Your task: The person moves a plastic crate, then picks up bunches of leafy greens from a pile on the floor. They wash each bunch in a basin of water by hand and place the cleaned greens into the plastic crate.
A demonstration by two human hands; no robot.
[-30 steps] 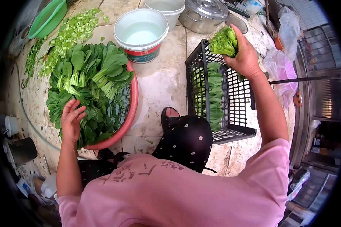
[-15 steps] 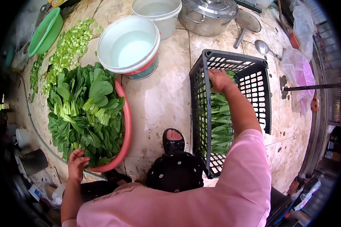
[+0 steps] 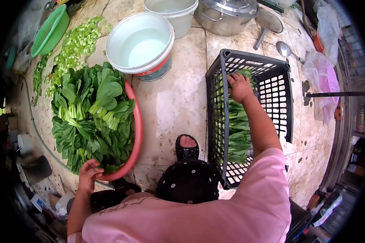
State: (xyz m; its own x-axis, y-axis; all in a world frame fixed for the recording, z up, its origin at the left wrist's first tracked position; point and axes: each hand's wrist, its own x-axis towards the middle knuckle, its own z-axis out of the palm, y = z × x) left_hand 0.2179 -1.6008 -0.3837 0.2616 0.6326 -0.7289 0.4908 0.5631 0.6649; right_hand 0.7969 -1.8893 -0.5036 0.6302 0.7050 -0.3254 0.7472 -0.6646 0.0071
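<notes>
My right hand [image 3: 240, 86] reaches into the black plastic crate [image 3: 280, 97] and presses on a bunch of bok choy [image 3: 245, 74] at the far end of a row of greens [image 3: 237, 133] laid inside. My left hand [image 3: 88, 175] rests with curled fingers on the near rim of the red basin [image 3: 136, 137], which is heaped with leafy bok choy [image 3: 93, 115]. Whether the right hand still grips the bunch is unclear.
A white bucket of water [image 3: 142, 42] stands beyond the basin, with a second bucket [image 3: 170, 10] and a steel pot [image 3: 227, 12] behind. Chopped green trimmings [image 3: 75, 44] and a green bowl [image 3: 48, 30] lie far left. A ladle [image 3: 286, 50] and plastic bags [image 3: 322, 77] sit right of the crate.
My right hand carried the bunch from above the crate's rim down into the crate. My left hand slid off the leaves back to the basin's near rim.
</notes>
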